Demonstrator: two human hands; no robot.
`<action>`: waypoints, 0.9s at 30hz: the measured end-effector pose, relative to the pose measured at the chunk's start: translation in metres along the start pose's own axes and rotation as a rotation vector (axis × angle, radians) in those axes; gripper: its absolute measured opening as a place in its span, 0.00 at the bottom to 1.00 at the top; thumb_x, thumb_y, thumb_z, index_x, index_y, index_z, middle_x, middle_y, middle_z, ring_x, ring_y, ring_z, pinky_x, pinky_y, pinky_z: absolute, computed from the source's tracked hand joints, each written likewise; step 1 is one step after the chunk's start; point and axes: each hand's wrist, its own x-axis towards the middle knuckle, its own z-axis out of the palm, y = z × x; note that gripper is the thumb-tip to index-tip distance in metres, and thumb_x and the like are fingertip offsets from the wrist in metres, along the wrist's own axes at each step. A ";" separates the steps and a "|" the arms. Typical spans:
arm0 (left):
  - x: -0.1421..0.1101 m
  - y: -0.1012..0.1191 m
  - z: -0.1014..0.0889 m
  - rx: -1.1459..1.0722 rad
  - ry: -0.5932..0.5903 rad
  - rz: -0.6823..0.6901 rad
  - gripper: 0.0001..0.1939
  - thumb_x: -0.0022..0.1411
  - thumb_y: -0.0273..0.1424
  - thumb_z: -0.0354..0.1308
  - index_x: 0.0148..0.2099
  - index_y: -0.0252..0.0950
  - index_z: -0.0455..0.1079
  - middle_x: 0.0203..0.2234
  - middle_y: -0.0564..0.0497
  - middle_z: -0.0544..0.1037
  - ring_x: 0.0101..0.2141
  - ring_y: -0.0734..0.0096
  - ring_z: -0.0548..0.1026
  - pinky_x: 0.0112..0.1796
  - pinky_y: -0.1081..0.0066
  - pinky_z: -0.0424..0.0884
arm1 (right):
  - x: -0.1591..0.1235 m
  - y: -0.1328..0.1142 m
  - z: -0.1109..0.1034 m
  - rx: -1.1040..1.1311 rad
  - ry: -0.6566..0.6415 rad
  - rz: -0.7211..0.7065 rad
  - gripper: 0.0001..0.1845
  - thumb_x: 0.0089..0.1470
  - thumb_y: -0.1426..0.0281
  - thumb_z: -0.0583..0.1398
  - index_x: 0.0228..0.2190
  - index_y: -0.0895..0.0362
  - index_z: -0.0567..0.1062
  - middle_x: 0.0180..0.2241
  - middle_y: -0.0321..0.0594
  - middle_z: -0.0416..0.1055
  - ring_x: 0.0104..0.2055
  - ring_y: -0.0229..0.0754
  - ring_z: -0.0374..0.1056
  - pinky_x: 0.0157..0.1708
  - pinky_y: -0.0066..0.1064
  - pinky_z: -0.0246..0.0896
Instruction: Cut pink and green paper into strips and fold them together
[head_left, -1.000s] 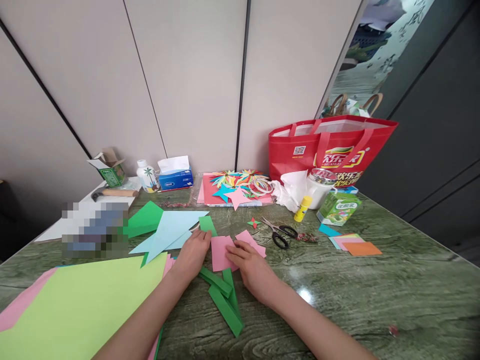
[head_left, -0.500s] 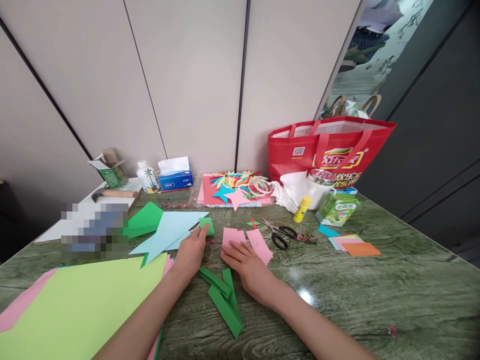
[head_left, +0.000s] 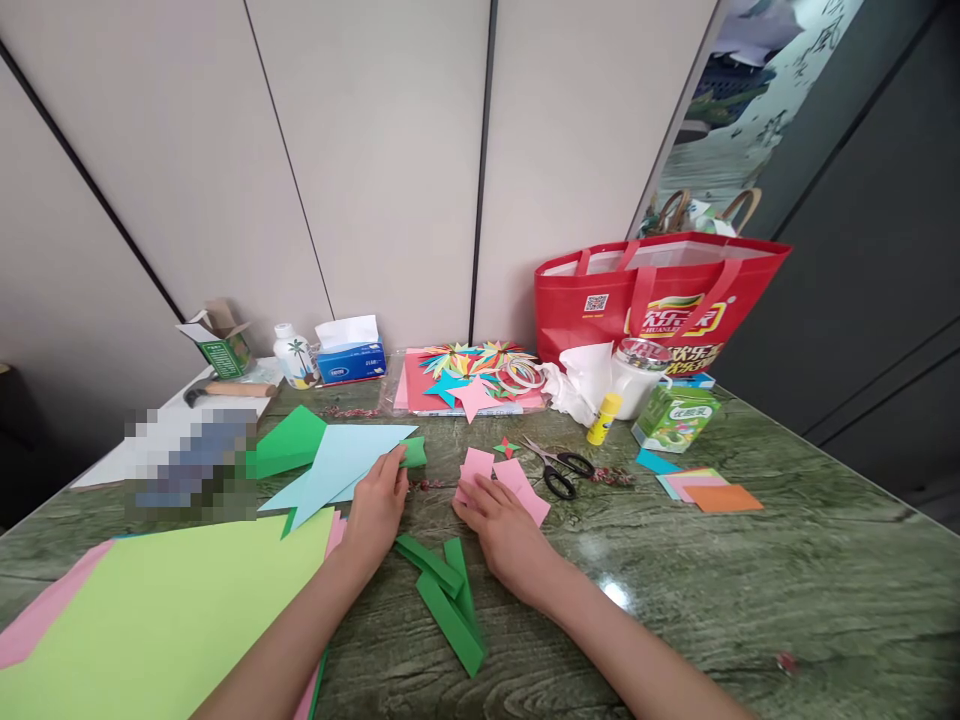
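Note:
My left hand is closed with its fingertips at a small piece of green paper, which curves up beside the light blue cut papers. My right hand lies with fingers stretched out over a pink paper piece, pressing it on the table. Another pink piece touches it on the right, partly under the fingers. Between my forearms lie several folded green strips. Scissors with black handles and a small red-green paper star are just beyond my right hand.
Large coloured sheets cover the near left. A glue stick, white mug, green drink carton and red bag stand at the back right. Small paper cards lie right. A tissue pack and hammer are back left.
My right hand and the pink piece under it have shifted slightly right, and the piece has turned. My left hand has drawn its fingers in, and the green paper has tipped and curled lower.

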 end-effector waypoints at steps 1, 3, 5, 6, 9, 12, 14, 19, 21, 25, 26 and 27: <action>0.000 0.000 0.000 -0.015 -0.002 -0.002 0.16 0.57 0.22 0.44 0.48 0.34 0.60 0.36 0.45 0.74 0.35 0.65 0.74 0.34 0.67 0.71 | 0.000 -0.001 0.000 -0.003 0.003 0.007 0.23 0.50 0.80 0.50 0.49 0.59 0.66 0.54 0.47 0.60 0.57 0.51 0.51 0.54 0.42 0.46; 0.000 0.001 0.000 -0.035 -0.004 0.010 0.17 0.57 0.21 0.45 0.49 0.35 0.60 0.38 0.44 0.73 0.36 0.65 0.73 0.36 0.67 0.70 | 0.001 -0.002 0.000 -0.019 0.012 0.015 0.23 0.50 0.80 0.50 0.49 0.61 0.66 0.53 0.50 0.59 0.56 0.51 0.51 0.53 0.42 0.47; 0.000 0.002 -0.001 -0.045 0.000 0.032 0.16 0.57 0.22 0.46 0.49 0.34 0.60 0.39 0.44 0.73 0.37 0.64 0.73 0.37 0.66 0.70 | 0.001 -0.002 0.000 -0.039 0.015 0.010 0.24 0.50 0.79 0.51 0.50 0.61 0.64 0.54 0.52 0.58 0.56 0.52 0.50 0.52 0.43 0.47; 0.000 0.003 -0.001 -0.047 0.004 0.040 0.16 0.57 0.22 0.47 0.49 0.34 0.60 0.39 0.44 0.73 0.38 0.64 0.73 0.37 0.66 0.70 | 0.001 -0.002 0.000 -0.047 0.013 0.006 0.24 0.50 0.79 0.51 0.50 0.60 0.64 0.54 0.53 0.58 0.56 0.52 0.49 0.52 0.44 0.47; 0.001 0.005 -0.001 -0.039 0.020 0.042 0.15 0.57 0.25 0.48 0.48 0.36 0.61 0.39 0.44 0.73 0.38 0.63 0.73 0.37 0.66 0.70 | 0.000 -0.001 -0.002 -0.046 0.006 -0.025 0.24 0.50 0.79 0.52 0.50 0.55 0.64 0.54 0.50 0.57 0.57 0.52 0.48 0.51 0.44 0.47; 0.001 0.005 0.000 -0.032 0.036 0.055 0.12 0.58 0.25 0.48 0.45 0.36 0.64 0.37 0.45 0.74 0.36 0.64 0.74 0.36 0.67 0.71 | -0.002 -0.002 -0.004 -0.041 0.007 -0.049 0.24 0.50 0.79 0.52 0.50 0.52 0.64 0.54 0.47 0.57 0.57 0.51 0.48 0.51 0.44 0.47; 0.000 0.004 0.001 -0.033 0.041 0.069 0.10 0.59 0.25 0.46 0.41 0.35 0.66 0.35 0.45 0.74 0.34 0.65 0.74 0.35 0.68 0.71 | -0.002 -0.004 -0.003 -0.055 0.010 -0.045 0.24 0.50 0.79 0.52 0.50 0.54 0.64 0.54 0.48 0.57 0.56 0.52 0.48 0.51 0.45 0.47; 0.001 0.006 -0.002 -0.036 0.028 0.077 0.09 0.60 0.25 0.45 0.38 0.35 0.67 0.33 0.46 0.75 0.33 0.67 0.74 0.34 0.69 0.71 | 0.000 -0.007 -0.004 -0.077 0.024 -0.005 0.25 0.49 0.80 0.51 0.51 0.62 0.62 0.53 0.52 0.58 0.56 0.52 0.50 0.52 0.44 0.47; 0.001 0.007 -0.004 -0.038 0.033 0.081 0.09 0.60 0.25 0.45 0.38 0.35 0.67 0.33 0.46 0.75 0.33 0.67 0.74 0.34 0.69 0.71 | 0.001 -0.006 -0.006 -0.079 0.034 0.063 0.26 0.48 0.81 0.51 0.51 0.61 0.63 0.54 0.51 0.58 0.57 0.52 0.48 0.53 0.45 0.46; -0.001 0.006 -0.004 -0.039 0.058 0.089 0.10 0.59 0.24 0.45 0.39 0.35 0.67 0.34 0.46 0.75 0.34 0.67 0.74 0.35 0.69 0.71 | 0.004 -0.004 -0.006 -0.121 0.025 0.416 0.26 0.47 0.85 0.48 0.50 0.63 0.65 0.53 0.59 0.57 0.57 0.58 0.48 0.50 0.52 0.48; -0.001 0.005 -0.003 -0.038 0.064 0.091 0.10 0.59 0.24 0.46 0.39 0.35 0.67 0.34 0.46 0.75 0.34 0.67 0.74 0.36 0.68 0.72 | 0.004 -0.004 -0.004 -0.124 0.013 0.470 0.27 0.47 0.86 0.48 0.50 0.64 0.65 0.53 0.62 0.57 0.57 0.59 0.49 0.49 0.53 0.48; -0.001 0.005 -0.003 -0.038 0.072 0.094 0.10 0.59 0.24 0.46 0.39 0.34 0.67 0.34 0.45 0.75 0.34 0.67 0.75 0.36 0.68 0.72 | 0.004 -0.004 -0.001 -0.119 0.003 0.485 0.27 0.47 0.87 0.47 0.50 0.65 0.65 0.53 0.63 0.57 0.56 0.60 0.50 0.49 0.53 0.49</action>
